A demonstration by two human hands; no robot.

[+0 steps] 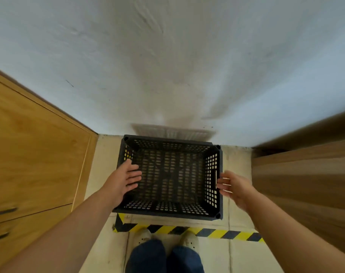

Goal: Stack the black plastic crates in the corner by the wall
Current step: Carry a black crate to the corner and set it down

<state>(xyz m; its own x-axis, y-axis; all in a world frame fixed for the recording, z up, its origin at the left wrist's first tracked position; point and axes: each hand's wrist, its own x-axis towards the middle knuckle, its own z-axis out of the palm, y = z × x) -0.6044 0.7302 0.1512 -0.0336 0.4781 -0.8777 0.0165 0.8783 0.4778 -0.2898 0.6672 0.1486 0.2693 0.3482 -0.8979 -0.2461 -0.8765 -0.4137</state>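
1. Down by the wall (pixel 167 66), between the wooden cabinet (pixel 36 154) on your left and the wood panel (pixel 305 184) on your right, the black crate (pixel 168 179) sits upright and empty, its far side close to the wall, just past the yellow-black tape (pixel 187 231) on the floor (pixel 238 168).
2. Both your grips look released: left hand (pixel 122 181) has its fingers spread over the left rim, right hand (pixel 233 187) is open just beside the right wall, near the handle slot. Can't tell if either one's actually touching.
3. It's perforated plastic, so I'd guess light and pretty stiff, not fragile.
4. Best hold is probably the two short-side handle slots or rims, one hand each, so it stays level.
5. Smooth plastic could slip a bit, so hook your fingers in properly.
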